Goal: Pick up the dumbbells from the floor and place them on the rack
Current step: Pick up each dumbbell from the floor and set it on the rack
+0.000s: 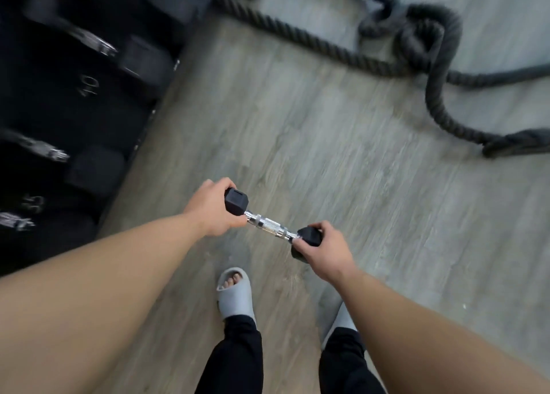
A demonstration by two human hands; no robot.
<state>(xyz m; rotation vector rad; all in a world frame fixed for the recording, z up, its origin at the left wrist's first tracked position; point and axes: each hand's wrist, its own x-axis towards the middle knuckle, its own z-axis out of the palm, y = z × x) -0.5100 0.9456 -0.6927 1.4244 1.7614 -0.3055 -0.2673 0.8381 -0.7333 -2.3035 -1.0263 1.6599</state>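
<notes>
A small dumbbell [269, 226] with black hex heads and a chrome handle hangs in the air above the wooden floor, tilted down to the right. My left hand [212, 207] grips its upper-left head. My right hand [326, 250] wraps the lower-right head. The dark dumbbell rack [74, 110] stands at the left, blurred, holding large black dumbbells marked 40 and 35. The rack is about one arm's length left of the held dumbbell.
A thick black battle rope [416, 45] coils across the floor at the upper right. My feet in grey slides [235, 295] stand below the dumbbell. Grey wood floor [327, 143] stretches between rack and rope.
</notes>
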